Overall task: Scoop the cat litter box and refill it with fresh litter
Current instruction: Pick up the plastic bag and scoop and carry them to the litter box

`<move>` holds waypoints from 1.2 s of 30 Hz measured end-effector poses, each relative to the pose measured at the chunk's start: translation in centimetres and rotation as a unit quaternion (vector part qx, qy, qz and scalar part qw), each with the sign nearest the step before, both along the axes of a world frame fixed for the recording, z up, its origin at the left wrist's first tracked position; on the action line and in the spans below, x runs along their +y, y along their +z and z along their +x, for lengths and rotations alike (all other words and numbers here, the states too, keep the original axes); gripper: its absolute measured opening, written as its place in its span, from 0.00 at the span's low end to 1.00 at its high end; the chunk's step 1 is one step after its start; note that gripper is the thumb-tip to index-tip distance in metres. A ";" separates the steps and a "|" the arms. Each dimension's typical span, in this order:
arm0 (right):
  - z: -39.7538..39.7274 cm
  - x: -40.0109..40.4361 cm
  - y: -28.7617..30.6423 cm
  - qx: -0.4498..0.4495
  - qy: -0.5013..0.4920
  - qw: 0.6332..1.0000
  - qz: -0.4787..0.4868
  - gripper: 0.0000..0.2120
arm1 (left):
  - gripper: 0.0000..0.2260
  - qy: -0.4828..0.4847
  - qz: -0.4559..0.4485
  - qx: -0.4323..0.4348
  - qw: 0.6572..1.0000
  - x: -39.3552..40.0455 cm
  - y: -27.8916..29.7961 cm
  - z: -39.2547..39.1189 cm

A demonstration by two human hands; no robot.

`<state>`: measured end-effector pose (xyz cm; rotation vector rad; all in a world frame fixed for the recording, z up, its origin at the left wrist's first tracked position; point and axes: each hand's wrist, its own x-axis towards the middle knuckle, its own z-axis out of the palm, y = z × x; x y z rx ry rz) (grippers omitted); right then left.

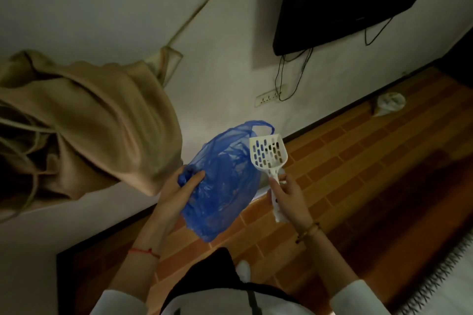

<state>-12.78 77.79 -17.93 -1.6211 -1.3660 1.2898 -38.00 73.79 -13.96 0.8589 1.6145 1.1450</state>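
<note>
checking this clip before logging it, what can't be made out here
Head view only:
- Litter box: not in the frame, so how far scooping has got is unknown.
- Blue plastic bag, gripped by the left hand: its crumpled film hides any contents.
- White scoop, held by the right hand: fingers cover its handle.
- White object by the far wall: too small to identify.

My white sleeves (358,296) are pushed up past my forearms. A thin red string (143,251) circles my left wrist; a brown beaded bracelet (308,231) circles my right. I wear dark trousers (204,276) and a white sock (244,270).
</note>
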 end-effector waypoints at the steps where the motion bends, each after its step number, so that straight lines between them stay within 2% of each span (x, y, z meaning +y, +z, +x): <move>1: -0.1 1.4 -0.1 0.004 -0.001 1.000 -0.009 0.12 | 0.14 -0.002 0.002 0.004 1.000 1.4 -0.2 0.0; 3: -0.4 4.3 -0.3 0.006 0.001 1.000 -0.012 0.12 | 0.18 -0.008 -0.001 -0.001 1.000 4.1 -0.8 0.1; 7: -0.9 9.5 -1.0 0.002 0.020 1.000 0.000 0.17 | 0.06 -0.002 -0.006 -0.003 1.000 9.2 -1.4 0.8; 12: -1.5 15.4 -2.2 0.006 0.036 0.999 -0.019 0.18 | 0.03 -0.016 -0.006 -0.003 1.000 14.1 -2.0 0.7; 14: -1.7 17.5 -2.5 0.000 0.032 0.999 -0.027 0.18 | 0.04 -0.013 -0.012 -0.016 1.000 15.5 -2.2 0.5; 18: -1.8 21.4 -3.2 -0.013 0.055 0.998 -0.032 0.14 | 0.12 0.003 -0.024 -0.010 1.000 18.1 -2.9 -0.2; 22: -1.5 25.5 -3.9 -0.014 0.117 0.992 -0.046 0.15 | 0.10 0.033 -0.024 -0.005 0.999 19.9 -3.6 0.3; 26: -0.1 30.3 -4.7 -0.025 0.195 0.979 -0.056 0.12 | 0.08 0.091 -0.018 0.001 0.996 21.5 -4.8 2.2; 30: 1.9 35.2 -4.7 -0.063 0.300 0.950 -0.054 0.08 | 0.05 0.175 -0.016 0.011 0.984 22.6 -5.5 5.9; 36: 3.9 40.9 -5.3 -0.095 0.443 0.889 -0.067 0.12 | 0.05 0.353 0.004 0.015 0.936 22.8 -6.6 11.9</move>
